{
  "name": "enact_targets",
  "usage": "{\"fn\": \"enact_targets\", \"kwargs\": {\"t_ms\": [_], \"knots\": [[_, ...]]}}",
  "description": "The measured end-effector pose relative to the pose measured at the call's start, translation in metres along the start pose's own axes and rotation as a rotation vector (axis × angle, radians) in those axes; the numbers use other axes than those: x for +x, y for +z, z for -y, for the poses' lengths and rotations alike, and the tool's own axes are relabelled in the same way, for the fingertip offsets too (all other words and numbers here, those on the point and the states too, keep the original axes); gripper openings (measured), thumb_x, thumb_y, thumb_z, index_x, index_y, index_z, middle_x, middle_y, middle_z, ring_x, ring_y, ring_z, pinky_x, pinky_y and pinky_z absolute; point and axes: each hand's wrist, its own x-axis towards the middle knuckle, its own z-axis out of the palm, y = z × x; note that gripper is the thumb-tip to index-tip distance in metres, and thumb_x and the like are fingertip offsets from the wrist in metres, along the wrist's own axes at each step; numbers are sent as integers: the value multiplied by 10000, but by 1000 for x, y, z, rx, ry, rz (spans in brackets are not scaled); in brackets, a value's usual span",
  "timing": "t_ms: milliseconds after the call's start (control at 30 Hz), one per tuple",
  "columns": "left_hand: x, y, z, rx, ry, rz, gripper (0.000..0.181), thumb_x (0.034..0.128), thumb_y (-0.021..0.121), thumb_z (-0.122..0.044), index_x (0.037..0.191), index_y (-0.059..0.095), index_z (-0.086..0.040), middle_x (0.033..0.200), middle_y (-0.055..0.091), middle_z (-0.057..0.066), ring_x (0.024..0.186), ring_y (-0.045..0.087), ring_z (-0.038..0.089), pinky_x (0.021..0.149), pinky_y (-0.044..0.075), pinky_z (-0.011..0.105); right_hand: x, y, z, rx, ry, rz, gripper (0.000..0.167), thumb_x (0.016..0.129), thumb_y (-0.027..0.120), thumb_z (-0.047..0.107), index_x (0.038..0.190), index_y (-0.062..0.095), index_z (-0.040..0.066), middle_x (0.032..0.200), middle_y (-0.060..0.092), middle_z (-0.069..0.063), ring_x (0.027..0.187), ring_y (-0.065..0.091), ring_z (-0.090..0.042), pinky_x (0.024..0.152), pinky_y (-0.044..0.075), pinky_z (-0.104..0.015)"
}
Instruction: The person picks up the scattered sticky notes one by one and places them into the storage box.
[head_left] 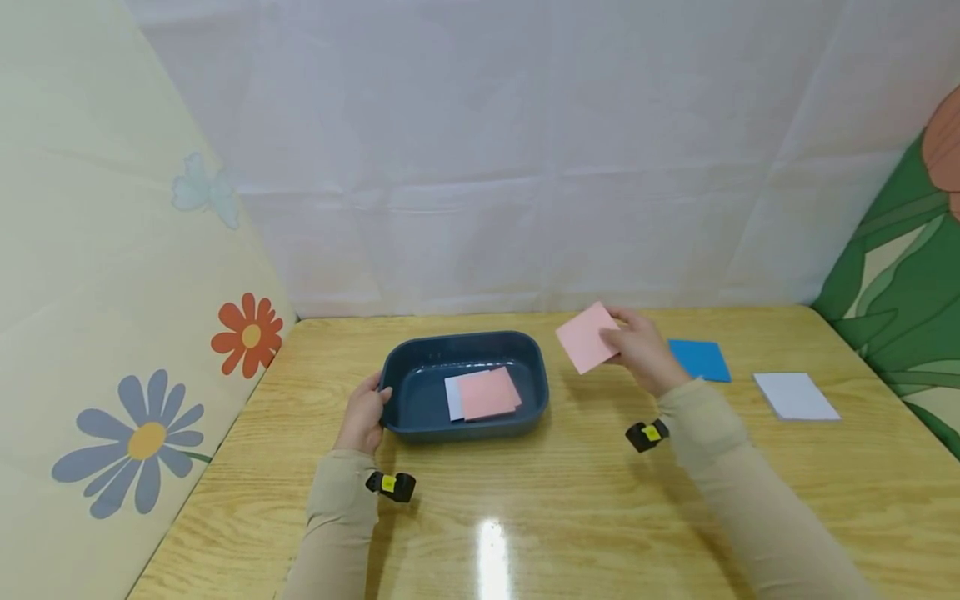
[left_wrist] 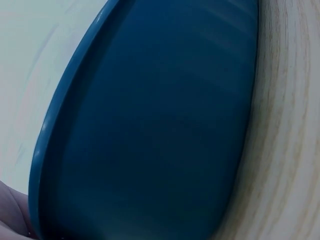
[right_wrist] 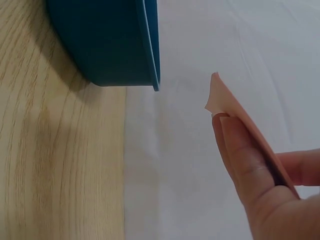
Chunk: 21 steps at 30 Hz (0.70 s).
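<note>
My right hand (head_left: 639, 348) pinches a pink square of paper (head_left: 585, 337) between thumb and fingers, held above the table to the right of a dark blue basin (head_left: 467, 432). In the right wrist view the pink paper (right_wrist: 252, 127) appears nearly edge-on, fingers on both sides of it. My left hand (head_left: 363, 415) grips the basin's left end, thumb over the rim. Inside the basin lie pink paper squares (head_left: 487, 395) overlapping a white one (head_left: 453, 400). The basin's outer wall (left_wrist: 150, 120) fills most of the left wrist view.
On the right of the wooden table (head_left: 570, 517) lie a blue stack of paper squares (head_left: 701, 360) and a white stack (head_left: 797, 396). A white cloth (head_left: 525, 167) hangs behind the table. Panels printed with flowers stand at the left and right.
</note>
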Motion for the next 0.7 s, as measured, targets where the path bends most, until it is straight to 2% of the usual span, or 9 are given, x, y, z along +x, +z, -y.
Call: {"fn": "enact_targets", "kwargs": {"t_ms": [233,700], "knots": [[-1,0,-1,-2,3,9,494,1032,296,15,1514,194,59,1572,178,228,1427,196,356,1148,203,464,1,6,1,22,0,6,532,1030,371,41,1504,167,-92,1396,360,-356,947,585,-189,767,537,-252],[0,0,0,6,1,9,495,1032,298,14,1514,197,56,1574,178,225,1429,195,354,1148,204,466,9,20,2,49,19,20,520,1015,373,12,1484,193,-122,1362,385,-369,830,590,-108,742,541,-257]]}}
